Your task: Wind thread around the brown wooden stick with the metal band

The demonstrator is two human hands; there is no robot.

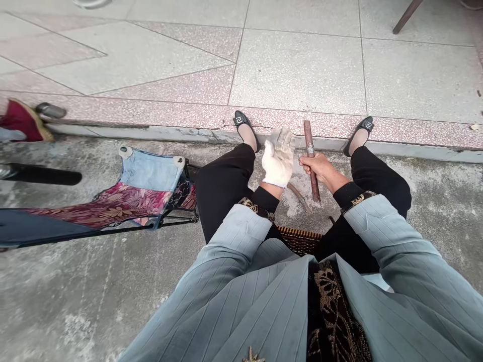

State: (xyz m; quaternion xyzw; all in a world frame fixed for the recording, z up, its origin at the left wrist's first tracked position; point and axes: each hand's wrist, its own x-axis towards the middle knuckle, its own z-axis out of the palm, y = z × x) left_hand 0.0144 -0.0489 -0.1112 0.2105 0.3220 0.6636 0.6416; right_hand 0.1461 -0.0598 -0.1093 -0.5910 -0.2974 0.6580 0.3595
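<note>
My right hand (320, 167) is bare and closed around a short brown wooden stick (308, 134), which points away from me. Grey wire (310, 149) is wound round the stick just beyond my thumb, and a thin loose end seems to curve off to its left. To the left of the stick, my left hand (278, 158) wears a white work glove with dirty fingers. Its palm is turned up, the fingers are stretched out, and nothing lies in it. Below and between the hands, a thin bent stick (299, 196) shows partly, its upper end hidden by the glove.
Under me is a woven wicker seat (302, 240). A folding fabric chair (147, 173) stands to my left on rough concrete. My feet rest on a raised tiled step (181, 113). At far left are a red shoe (24, 120) and a black tube (45, 175).
</note>
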